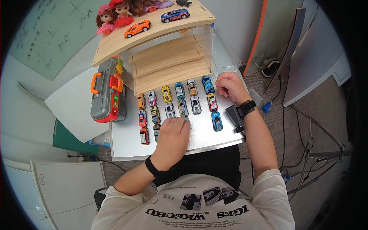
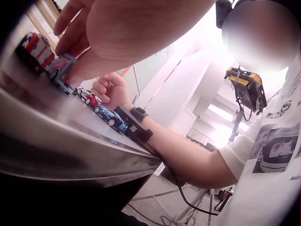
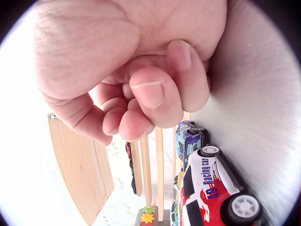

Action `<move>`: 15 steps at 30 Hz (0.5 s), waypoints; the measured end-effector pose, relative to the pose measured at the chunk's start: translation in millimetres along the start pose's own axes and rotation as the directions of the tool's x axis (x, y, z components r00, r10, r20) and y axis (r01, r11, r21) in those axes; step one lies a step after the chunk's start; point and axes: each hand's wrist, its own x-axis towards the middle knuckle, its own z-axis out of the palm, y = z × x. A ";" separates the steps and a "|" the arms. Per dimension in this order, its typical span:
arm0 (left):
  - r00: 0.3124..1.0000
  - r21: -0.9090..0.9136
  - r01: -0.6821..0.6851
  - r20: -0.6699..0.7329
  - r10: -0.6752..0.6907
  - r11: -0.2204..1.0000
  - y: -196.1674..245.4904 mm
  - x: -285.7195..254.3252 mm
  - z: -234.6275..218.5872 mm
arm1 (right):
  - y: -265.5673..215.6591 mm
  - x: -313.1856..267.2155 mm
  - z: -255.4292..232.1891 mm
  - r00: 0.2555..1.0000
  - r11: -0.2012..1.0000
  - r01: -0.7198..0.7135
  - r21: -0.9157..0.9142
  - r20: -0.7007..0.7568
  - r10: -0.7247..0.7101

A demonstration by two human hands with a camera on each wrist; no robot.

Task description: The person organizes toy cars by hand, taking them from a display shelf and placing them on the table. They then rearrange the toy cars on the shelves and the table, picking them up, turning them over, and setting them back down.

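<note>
My left hand (image 1: 172,140) is at the front of the rows of toy cars. Its fingers and thumb pinch a light blue toy car (image 2: 61,73), which sits low at the metal tabletop; in the head view the hand mostly covers it. Just beyond the fingers stand a green-blue toy car (image 1: 183,107) and a white toy car (image 1: 170,110). My right hand (image 1: 230,87) rests at the table's right side, fingers loosely curled around nothing. Beside it are a blue toy car (image 1: 207,84), a red and white racing car (image 3: 207,188) and another blue toy car (image 1: 217,121).
Several more toy cars, such as a yellow one (image 1: 166,94), stand in columns. Behind them is a wooden shelf (image 1: 165,82) with dolls (image 1: 122,15), an orange car (image 1: 137,29) and a dark blue car (image 1: 175,15) on top. A grey toolbox (image 1: 102,97) stands left.
</note>
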 end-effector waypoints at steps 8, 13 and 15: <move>1.000 0.008 -0.012 0.012 0.012 1.000 -2.7 2.4 -0.5 | 3.5 1.6 -2.2 1.000 1.000 0.013 0.008 0.004 -0.013; 1.000 -0.018 -0.003 0.004 0.003 1.000 -2.1 2.9 -2.1 | 4.1 2.3 -2.5 1.000 1.000 0.014 0.010 0.011 -0.015; 1.000 -0.030 -0.001 0.017 0.002 1.000 -1.5 1.7 -2.9 | 3.6 1.9 -2.3 1.000 1.000 0.011 0.010 0.010 -0.012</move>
